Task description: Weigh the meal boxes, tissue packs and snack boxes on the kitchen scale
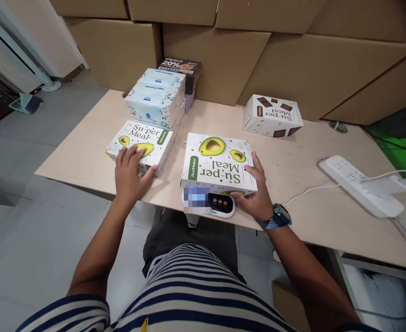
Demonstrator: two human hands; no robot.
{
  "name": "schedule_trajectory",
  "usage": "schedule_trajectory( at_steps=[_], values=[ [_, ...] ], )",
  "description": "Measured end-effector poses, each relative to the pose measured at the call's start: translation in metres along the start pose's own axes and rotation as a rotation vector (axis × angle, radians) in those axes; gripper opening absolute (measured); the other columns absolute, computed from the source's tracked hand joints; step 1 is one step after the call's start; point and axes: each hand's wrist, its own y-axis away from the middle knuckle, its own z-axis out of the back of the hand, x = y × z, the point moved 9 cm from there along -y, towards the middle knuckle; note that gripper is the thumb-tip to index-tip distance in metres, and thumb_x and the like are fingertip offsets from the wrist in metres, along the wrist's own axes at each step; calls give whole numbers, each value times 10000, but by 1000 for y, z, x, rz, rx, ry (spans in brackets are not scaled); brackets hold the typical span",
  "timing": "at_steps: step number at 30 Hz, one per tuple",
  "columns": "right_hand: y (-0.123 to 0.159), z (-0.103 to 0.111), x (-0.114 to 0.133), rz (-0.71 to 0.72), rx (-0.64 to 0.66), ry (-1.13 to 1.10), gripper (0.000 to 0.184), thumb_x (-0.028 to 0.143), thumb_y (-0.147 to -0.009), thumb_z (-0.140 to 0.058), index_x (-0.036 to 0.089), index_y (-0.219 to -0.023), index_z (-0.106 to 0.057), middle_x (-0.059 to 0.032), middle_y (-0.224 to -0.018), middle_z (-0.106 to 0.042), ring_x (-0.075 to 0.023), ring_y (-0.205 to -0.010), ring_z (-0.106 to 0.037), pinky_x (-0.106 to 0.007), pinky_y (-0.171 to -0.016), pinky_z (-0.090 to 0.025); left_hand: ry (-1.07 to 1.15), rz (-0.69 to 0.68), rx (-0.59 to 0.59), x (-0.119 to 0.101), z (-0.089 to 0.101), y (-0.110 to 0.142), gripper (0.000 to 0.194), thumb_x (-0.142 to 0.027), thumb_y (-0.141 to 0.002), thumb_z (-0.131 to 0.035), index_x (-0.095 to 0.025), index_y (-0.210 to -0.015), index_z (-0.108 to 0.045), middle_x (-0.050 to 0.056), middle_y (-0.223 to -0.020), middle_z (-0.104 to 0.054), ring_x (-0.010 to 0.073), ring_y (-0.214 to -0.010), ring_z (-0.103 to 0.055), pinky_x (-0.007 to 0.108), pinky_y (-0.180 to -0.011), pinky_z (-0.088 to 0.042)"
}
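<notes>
My left hand point(132, 174) is on a white Su-per Meal box point(128, 130) with avocado pictures. Its fingers lie over the top and the thumb presses by the front face. A second avocado Su-per Meal box point(220, 166), printed upside down from here, sits over a small white digital scale point(220, 208) at the table's front edge. Gripping this box at its right front corner is my right hand point(258, 191), thumb at the front and fingers along the right side. The scale's display is blurred out, and the box hides most of its platform.
Packs of tissues point(154, 99) stand behind the left box, before a dark brown box point(189, 71). A chocolate-patterned Su-per Meal box point(272, 115) lies back right. A white power strip point(358, 184) with cables occupies the right side. Cardboard boxes point(203, 64) wall off the back.
</notes>
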Motion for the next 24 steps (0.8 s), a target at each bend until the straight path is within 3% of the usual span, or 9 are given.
schedule_trajectory(
  at_steps=[5,8,10,13,15,18,21,24],
  values=[
    [1,-1,-3,-22,9,16,877,728,-969,-668,433,-1701,-285,-61,-1883,-125,-403,-1741,-250,-764,-1332,-426,24,8,17,1,1,-6,674,-703,-897,-735,-235,-1381,-689,154,-1653,-598,462,-1679,-356,707,-1426,-249],
    [2,-4,-4,-42,17,2,929,832,-950,-598,457,-1720,-236,-40,-1887,-96,-410,-1748,-223,-745,-1366,-380,54,-11,-45,-18,6,3,643,-714,-941,-699,-270,-1406,-670,88,-1873,-273,439,-1784,-92,706,-1461,-104],
    [2,-5,-12,-109,10,-69,1043,965,-920,-423,456,-1769,-97,-35,-1891,-59,-408,-1758,-190,-719,-1386,-354,137,-75,-141,-43,8,17,622,-730,-1002,-605,-325,-1474,-621,-54,-1922,-15,395,-1796,105,659,-1476,-60],
    [5,-1,-37,-287,-61,-153,1154,1072,-839,-140,464,-1753,215,4,-1893,3,-393,-1765,-170,-700,-1374,-359,347,-139,-203,-79,-7,40,632,-784,-1058,-358,-454,-1588,-457,-186,-1899,47,327,-1806,78,603,-1461,-227],
    [7,6,-53,-369,-116,-192,1112,1075,-824,-75,512,-1699,318,58,-1889,13,-381,-1763,-186,-705,-1345,-381,452,-102,-120,-90,-34,50,694,-823,-1047,-202,-507,-1655,-309,-188,-1894,64,300,-1811,-5,584,-1429,-328],
    [9,12,-65,-419,-166,-320,1019,1055,-839,-24,586,-1696,266,107,-1884,-36,-371,-1761,-202,-720,-1327,-388,635,-12,45,-93,-75,53,817,-890,-1000,-92,-509,-1715,-195,-159,-1897,93,293,-1813,1,564,-1455,-287],
    [7,15,-61,-416,-193,-416,972,1046,-869,-64,627,-1723,132,138,-1880,-71,-352,-1766,-198,-680,-1356,-380,902,109,163,-88,-94,48,856,-888,-1000,-70,-460,-1716,-263,-83,-1910,-74,258,-1814,-44,531,-1487,-217],
    [5,15,-52,-420,-197,-411,971,1055,-867,-87,638,-1730,70,159,-1877,-88,-336,-1770,-187,-642,-1372,-386,1043,222,349,-93,-103,45,930,-929,-973,-98,-404,-1714,-294,6,-1885,-248,263,-1785,-226,527,-1474,-269]
  ],
)
